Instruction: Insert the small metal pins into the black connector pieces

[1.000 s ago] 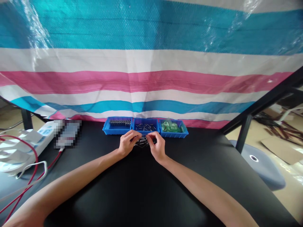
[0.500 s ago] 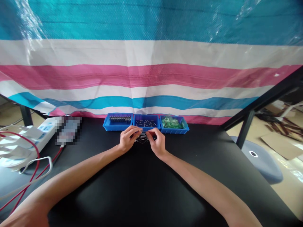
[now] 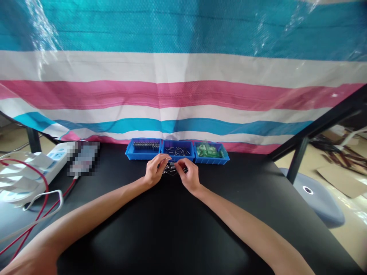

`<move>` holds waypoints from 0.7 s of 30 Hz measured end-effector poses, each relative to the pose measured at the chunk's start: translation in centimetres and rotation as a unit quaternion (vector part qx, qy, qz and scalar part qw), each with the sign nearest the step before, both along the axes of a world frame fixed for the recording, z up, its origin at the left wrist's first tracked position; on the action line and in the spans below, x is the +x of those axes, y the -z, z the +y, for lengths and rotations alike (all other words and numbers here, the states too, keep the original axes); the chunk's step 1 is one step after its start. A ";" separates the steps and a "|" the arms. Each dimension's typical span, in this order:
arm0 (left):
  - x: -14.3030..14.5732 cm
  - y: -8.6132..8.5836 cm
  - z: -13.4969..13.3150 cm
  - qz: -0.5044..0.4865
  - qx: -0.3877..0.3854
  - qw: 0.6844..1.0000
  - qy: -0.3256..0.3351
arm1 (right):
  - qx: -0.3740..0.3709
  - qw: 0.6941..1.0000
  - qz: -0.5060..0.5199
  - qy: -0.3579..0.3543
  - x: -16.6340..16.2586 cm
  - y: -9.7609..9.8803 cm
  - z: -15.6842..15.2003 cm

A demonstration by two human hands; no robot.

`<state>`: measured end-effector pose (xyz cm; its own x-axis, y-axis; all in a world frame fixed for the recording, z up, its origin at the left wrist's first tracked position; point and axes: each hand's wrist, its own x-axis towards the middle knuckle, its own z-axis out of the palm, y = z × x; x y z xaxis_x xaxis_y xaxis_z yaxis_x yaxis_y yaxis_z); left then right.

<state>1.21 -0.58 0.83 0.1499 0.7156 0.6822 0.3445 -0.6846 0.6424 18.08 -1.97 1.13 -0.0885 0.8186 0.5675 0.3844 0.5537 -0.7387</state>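
Note:
My left hand [image 3: 155, 170] and my right hand [image 3: 187, 175] meet over a small pile of thin metal parts [image 3: 171, 170] on the black table [image 3: 172, 229]. Both hands are pinched, fingertips close together above the pile; the piece between them is too small to name. Just beyond stand three blue bins side by side: the left bin [image 3: 143, 149] holds a row of dark parts, the middle bin [image 3: 177, 150] holds loose metal pins, the right bin [image 3: 211, 152] holds green pieces.
A white power strip [image 3: 43, 164] with red and white cables [image 3: 43, 198] lies at the table's left edge, beside a blurred object [image 3: 83, 158]. A striped tarp [image 3: 183, 76] hangs behind the bins. A black frame leg [image 3: 295, 164] and a grey stool [image 3: 318, 200] stand at the right.
The view has shifted a little. Both hands stay pinched over the pile, their fingertips slightly closer together than before.

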 end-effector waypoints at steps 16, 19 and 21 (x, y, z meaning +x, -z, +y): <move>0.0 0.5 0.1 -0.018 -0.045 0.999 0.013 | -0.018 0.999 0.040 -0.025 0.3 0.3 -0.2; -0.1 0.9 0.4 -0.011 -0.012 1.000 0.017 | -0.007 0.999 0.046 -0.024 0.3 0.5 -0.1; -0.1 0.9 0.5 0.008 0.002 1.000 0.014 | -0.001 0.998 0.049 -0.026 0.3 0.5 -0.1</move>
